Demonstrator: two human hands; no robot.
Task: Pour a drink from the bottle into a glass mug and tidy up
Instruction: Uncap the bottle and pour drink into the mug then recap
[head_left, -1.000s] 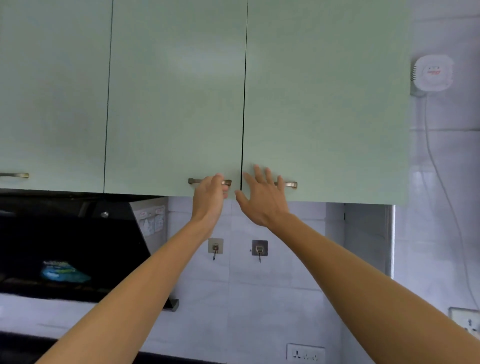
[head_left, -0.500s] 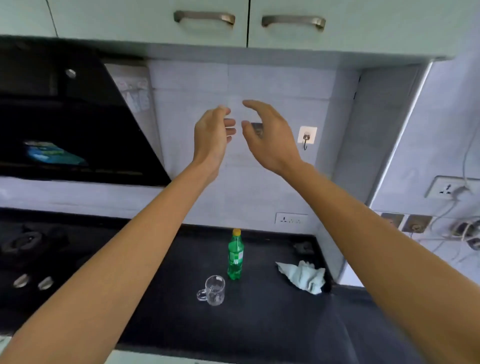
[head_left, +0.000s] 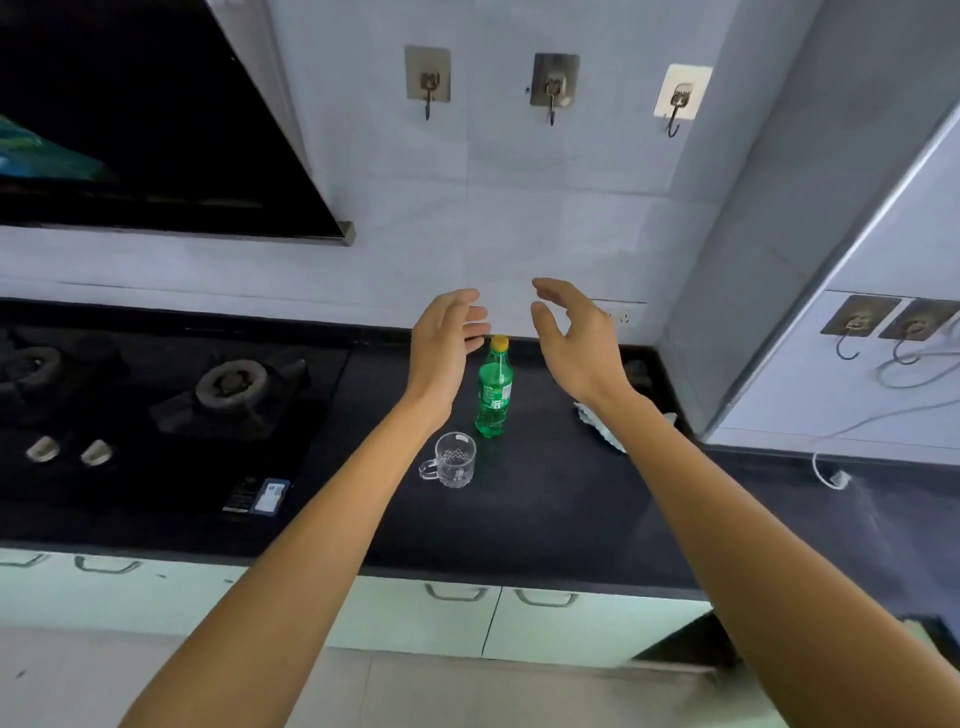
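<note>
Both hands spread, empty: left hand (head_left: 448, 343), right hand (head_left: 576, 340). Bottle (head_left: 493, 395) looks light, squeezable; grip mid-body. Mug (head_left: 455, 460) fragile.

a green plastic bottle (head_left: 493, 395) with a yellow cap is seen standing upright on the black counter (head_left: 545, 509), capped, with a green label around its middle. a clear glass mug (head_left: 453, 460) is set just in front of it and slightly to the left, upright and empty, its handle turned to the left. the two are placed close together, apparently not touching.
</note>
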